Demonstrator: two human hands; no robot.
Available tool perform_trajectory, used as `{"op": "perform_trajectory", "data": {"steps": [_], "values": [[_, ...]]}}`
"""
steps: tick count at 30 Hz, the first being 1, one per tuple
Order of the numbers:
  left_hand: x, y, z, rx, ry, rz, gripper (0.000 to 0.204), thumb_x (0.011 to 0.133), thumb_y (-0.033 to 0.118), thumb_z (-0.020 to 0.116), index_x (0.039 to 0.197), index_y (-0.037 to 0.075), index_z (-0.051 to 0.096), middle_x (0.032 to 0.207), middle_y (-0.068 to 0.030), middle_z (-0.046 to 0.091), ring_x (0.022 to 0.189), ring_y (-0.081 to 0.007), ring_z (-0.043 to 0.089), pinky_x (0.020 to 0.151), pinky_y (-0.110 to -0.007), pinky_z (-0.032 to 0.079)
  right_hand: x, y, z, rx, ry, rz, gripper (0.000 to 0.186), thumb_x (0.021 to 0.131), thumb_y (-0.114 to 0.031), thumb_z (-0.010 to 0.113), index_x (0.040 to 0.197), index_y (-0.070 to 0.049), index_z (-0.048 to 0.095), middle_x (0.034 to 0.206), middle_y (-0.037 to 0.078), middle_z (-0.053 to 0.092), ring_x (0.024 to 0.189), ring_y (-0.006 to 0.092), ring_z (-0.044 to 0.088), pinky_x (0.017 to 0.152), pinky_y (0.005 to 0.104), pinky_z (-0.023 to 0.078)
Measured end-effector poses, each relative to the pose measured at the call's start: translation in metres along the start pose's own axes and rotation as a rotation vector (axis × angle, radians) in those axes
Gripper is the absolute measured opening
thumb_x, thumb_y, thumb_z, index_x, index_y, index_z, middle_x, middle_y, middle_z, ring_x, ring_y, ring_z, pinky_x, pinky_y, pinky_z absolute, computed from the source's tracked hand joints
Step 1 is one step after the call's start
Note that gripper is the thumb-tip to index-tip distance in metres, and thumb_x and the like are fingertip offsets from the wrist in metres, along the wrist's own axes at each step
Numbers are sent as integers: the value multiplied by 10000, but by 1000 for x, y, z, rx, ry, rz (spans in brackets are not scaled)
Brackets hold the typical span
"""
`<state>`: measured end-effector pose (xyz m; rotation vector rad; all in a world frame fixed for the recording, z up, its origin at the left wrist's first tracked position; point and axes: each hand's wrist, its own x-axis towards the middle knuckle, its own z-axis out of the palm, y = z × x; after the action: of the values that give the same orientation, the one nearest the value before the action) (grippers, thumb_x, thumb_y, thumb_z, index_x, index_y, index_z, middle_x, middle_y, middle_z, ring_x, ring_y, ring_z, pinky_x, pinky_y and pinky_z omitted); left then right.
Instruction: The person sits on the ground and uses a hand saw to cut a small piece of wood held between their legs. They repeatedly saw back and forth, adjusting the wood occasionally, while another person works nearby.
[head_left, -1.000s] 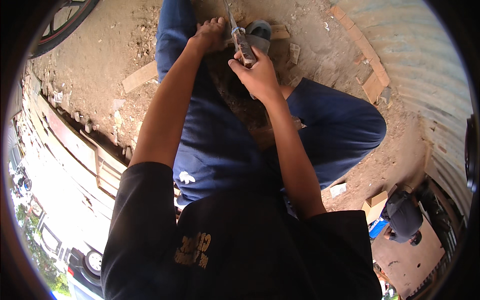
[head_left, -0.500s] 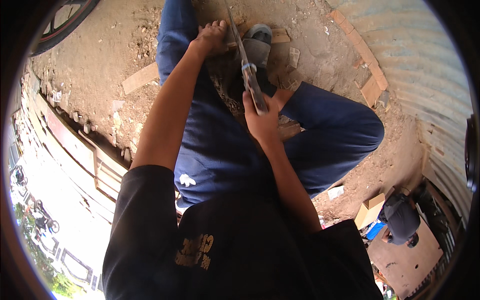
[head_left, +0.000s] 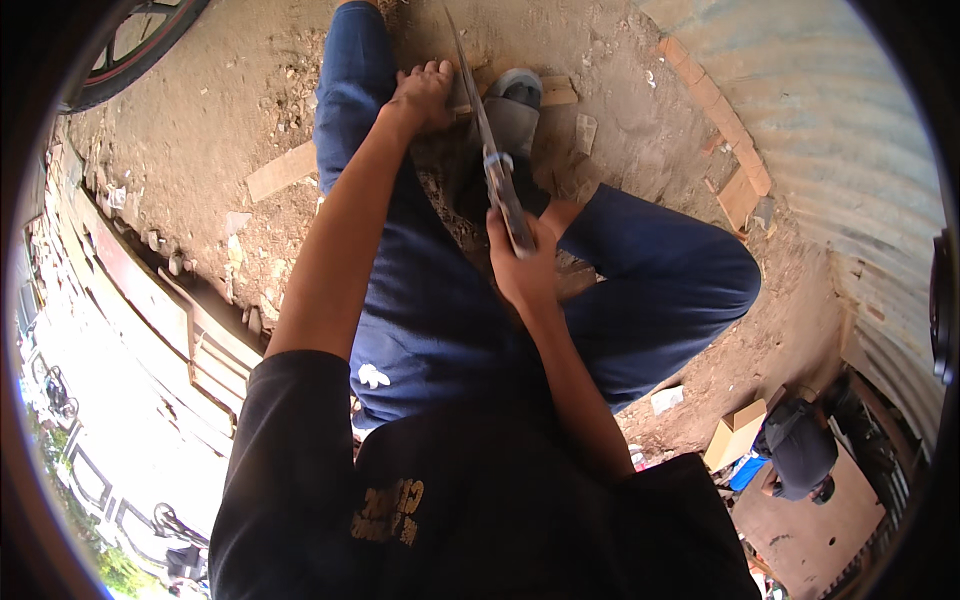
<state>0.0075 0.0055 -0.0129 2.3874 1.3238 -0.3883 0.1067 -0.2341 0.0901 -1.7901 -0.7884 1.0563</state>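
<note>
In my right hand [head_left: 524,262] is the worn handle of a handsaw [head_left: 497,170], fingers closed round it. The long thin blade shows nearly edge-on and points away from me, its far end passing beside my left hand. My left hand [head_left: 424,95] presses down on the left end of a wooden board [head_left: 558,93], fingers bent over it. A sandalled foot [head_left: 515,118] rests on the board to the right of the blade. The blade's contact with the wood cannot be made out.
A loose wood strip [head_left: 281,172] lies on the dirt left of my leg. Bricks [head_left: 712,100] line a corrugated metal wall [head_left: 820,110] at right. A wheel [head_left: 140,50] stands far left. Another person [head_left: 800,455] bends over a wooden panel [head_left: 815,535] behind right, near a cardboard box [head_left: 735,435].
The view has shifted slightly, so the ground and foot sit lower in it. Both hands keep their holds, with the saw in nearly the same place.
</note>
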Motion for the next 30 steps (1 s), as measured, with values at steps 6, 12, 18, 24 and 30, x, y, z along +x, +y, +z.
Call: {"op": "perform_trajectory", "data": {"steps": [6,12,18,24,30], "values": [[3,-5,-1,19,-19,14,727,727,306,777,1294,34,411,1310,-184,528,1270,-366,496,1029,-570,401,52,-19,10,11,-96,50,269,917,-182,646,760,29,589,584,85,545,556,123,468,565,344,419],[-1,2,0,57,-32,0,755,761,387,755,1312,16,395,1340,-201,506,1283,-375,487,1033,-555,398,18,5,1,56,32,-12,290,914,-212,649,757,26,597,590,61,559,572,110,509,575,336,431],[6,-11,12,31,47,2,754,738,351,774,1316,40,403,1330,-186,521,1282,-372,487,1028,-572,396,31,0,9,-12,-65,13,254,911,-181,642,785,35,593,623,123,592,560,178,526,584,355,444],[2,-3,11,53,21,12,785,727,388,783,1314,31,404,1341,-189,518,1286,-381,485,1030,-586,389,25,-1,1,28,-87,45,196,895,-142,640,812,34,619,663,174,625,659,308,684,594,395,470],[6,-9,10,52,30,1,828,718,430,793,1325,22,404,1353,-187,512,1284,-386,487,1024,-589,395,35,-6,7,-46,-53,-14,254,920,-195,660,805,30,631,600,67,550,576,138,555,567,351,427]]}}
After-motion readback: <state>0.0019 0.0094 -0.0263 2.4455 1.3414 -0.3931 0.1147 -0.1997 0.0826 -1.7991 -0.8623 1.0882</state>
